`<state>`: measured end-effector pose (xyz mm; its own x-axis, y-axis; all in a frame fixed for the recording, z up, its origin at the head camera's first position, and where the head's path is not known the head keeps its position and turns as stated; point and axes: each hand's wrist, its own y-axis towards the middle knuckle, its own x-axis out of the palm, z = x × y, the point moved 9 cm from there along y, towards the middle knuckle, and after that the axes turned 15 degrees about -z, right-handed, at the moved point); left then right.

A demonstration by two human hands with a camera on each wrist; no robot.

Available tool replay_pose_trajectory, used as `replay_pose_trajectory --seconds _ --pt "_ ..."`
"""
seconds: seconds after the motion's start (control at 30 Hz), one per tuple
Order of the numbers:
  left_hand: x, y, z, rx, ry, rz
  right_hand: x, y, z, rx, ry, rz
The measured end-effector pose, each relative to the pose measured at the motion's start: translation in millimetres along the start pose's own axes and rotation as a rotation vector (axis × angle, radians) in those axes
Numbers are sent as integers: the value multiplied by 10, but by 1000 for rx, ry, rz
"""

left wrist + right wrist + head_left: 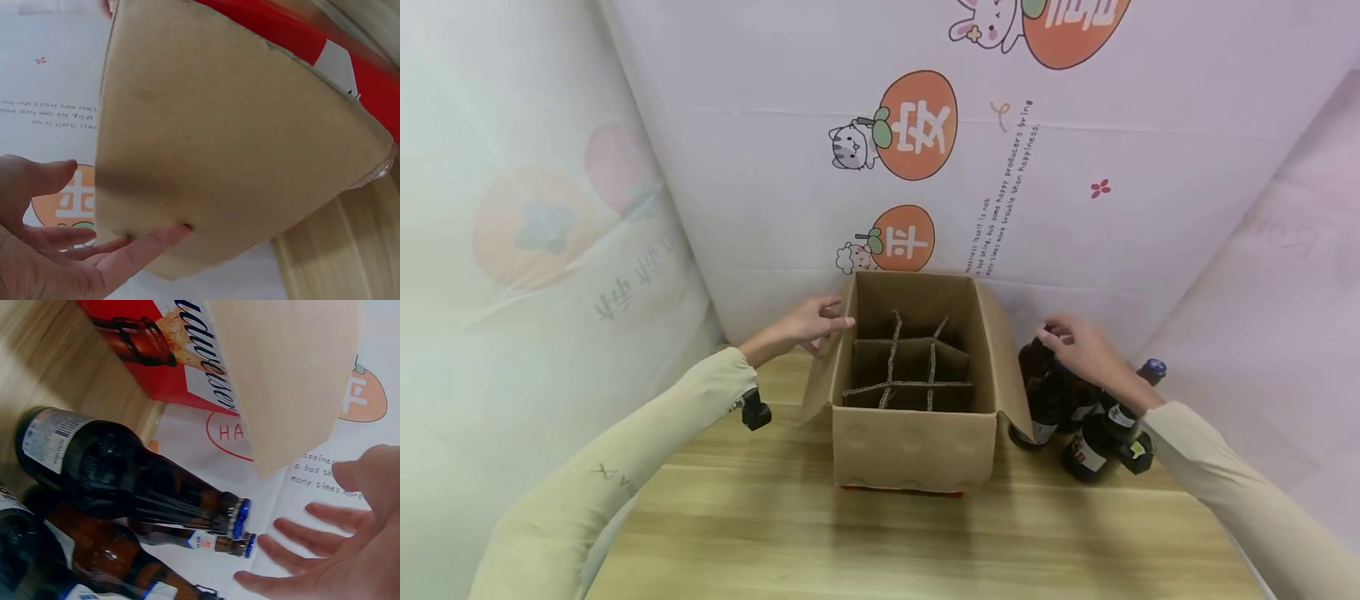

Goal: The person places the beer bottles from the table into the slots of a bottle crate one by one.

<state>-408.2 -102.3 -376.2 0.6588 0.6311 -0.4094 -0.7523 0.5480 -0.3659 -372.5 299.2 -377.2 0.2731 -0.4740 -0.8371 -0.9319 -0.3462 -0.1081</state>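
An open cardboard carton point(913, 450) stands on the table, with a cardboard divider point(932, 384) forming cells inside. My left hand point(808, 321) is at its left flap point(822, 379). In the left wrist view its fingers are extended, fingertips at the brown flap point(219, 125). Over on the right, my right hand point(1078, 346) hovers above several dark glass bottles with blue caps. The right wrist view shows that hand point(340, 550) with fingers spread, holding nothing, beside the cap of a brown bottle point(112, 469). The carton's right flap point(294, 381) hangs outward beside the bottles.
The bottles, including a front one point(1086, 454), stand close together right of the carton. A wooden table point(895, 542) lies underneath. Printed white sheeting point(775, 167) rises behind and at both sides. The carton's outside is red with printed lettering point(209, 356).
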Motion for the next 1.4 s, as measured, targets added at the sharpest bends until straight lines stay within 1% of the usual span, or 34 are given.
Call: replay_pose_trajectory --seconds 0.07,0.17,0.23,0.3,0.5,0.57,0.63,0.73,0.77,0.83,0.9,1.0,1.1,1.2,1.33,1.4 --pt "7 11 -14 5 -20 3 62 -9 56 49 -24 -51" --pt "10 39 -59 32 -81 18 152 -48 138 122 -63 -120" --pt "16 48 -86 52 -131 28 207 -76 185 142 -53 -128" --pt "19 49 -114 69 -171 35 258 -84 254 166 -37 -111" --pt "-5 56 -218 72 -227 45 350 -58 373 191 35 23" --pt "-8 59 -239 75 -237 43 363 -77 388 191 92 101" --pt "-4 58 -252 78 -249 41 396 -108 427 211 183 194" --pt "-5 53 -270 83 -248 43 489 -153 527 255 369 341" --pt "-7 51 -277 85 -248 45 529 -163 562 269 420 382" --pt "-6 50 -285 86 -249 47 595 -180 624 287 488 443" --pt "2 46 -285 85 -249 49 631 -195 666 283 503 492" --pt "12 42 -289 74 -250 52 662 -222 729 260 490 543" --pt "21 46 -304 58 -260 56 697 -241 804 240 504 582" --pt "30 70 -310 56 -276 57 700 -233 866 210 504 617" --pt "59 111 -289 69 -282 48 654 -227 906 173 461 650" --pt "78 133 -274 78 -284 44 626 -236 926 169 429 660"
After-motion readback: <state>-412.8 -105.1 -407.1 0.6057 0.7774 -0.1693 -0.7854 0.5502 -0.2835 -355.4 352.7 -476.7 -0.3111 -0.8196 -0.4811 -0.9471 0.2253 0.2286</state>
